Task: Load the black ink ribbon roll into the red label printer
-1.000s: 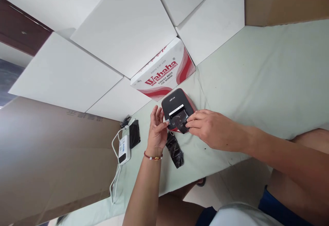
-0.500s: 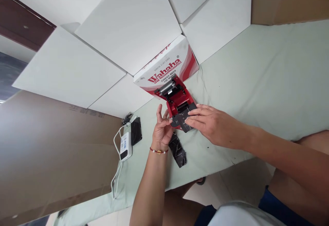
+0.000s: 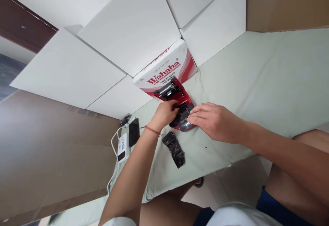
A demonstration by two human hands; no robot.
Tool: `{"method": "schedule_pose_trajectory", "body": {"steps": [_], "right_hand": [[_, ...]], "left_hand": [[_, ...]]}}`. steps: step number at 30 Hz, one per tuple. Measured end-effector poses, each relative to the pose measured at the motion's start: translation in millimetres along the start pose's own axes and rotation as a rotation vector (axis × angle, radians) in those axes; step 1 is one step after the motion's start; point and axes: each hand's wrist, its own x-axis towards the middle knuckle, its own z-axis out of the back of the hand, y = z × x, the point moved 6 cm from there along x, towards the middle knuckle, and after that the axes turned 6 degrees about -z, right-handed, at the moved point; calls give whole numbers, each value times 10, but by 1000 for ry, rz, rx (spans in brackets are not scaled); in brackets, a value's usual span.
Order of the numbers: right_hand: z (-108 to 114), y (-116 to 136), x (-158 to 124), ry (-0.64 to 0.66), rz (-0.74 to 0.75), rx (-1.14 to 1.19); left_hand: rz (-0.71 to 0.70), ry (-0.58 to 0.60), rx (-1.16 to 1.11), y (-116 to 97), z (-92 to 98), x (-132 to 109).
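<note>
A red device (image 3: 189, 100) stands with its lid raised, showing a metal roller (image 3: 167, 90) and black parts inside. A dark, glossy sheet (image 3: 184, 119) lies over its front part. My left hand (image 3: 166, 112) reaches in from the left, fingers bent together at the sheet's upper left edge; its fingertips are partly hidden. From the right, my right hand (image 3: 209, 119) has its fingers closed on the sheet's right edge, thumb out of sight. On the cloth in front lies a scuffed black strip (image 3: 175, 150) with a rounded, holed end.
Behind the device stands a white and red water carton (image 3: 167, 69) against white panels (image 3: 133, 27). A white power bank (image 3: 123, 147) with a cable and a black phone (image 3: 134, 132) lie at left, beside a cardboard wall (image 3: 59, 150). Pale green cloth (image 3: 269, 82) covers the table.
My left hand has moved up and over the device's left side, its spread fingers now bent onto the sheet. The sheet lies flatter and shinier. My right hand stays at its edge.
</note>
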Motion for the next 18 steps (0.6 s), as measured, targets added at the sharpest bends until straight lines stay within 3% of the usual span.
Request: {"method": "schedule_pose_trajectory", "body": {"steps": [4, 9, 14, 18], "right_hand": [[116, -24, 2, -15, -3, -15], [190, -51, 13, 26, -29, -29], [250, -38, 30, 37, -40, -41], [274, -62, 25, 19, -51, -41]], "left_hand": [[-10, 126, 102, 59, -189, 361], [-14, 164, 205, 77, -214, 417], [-6, 19, 262, -83, -13, 84], [10, -295, 235, -260, 430, -541]]}}
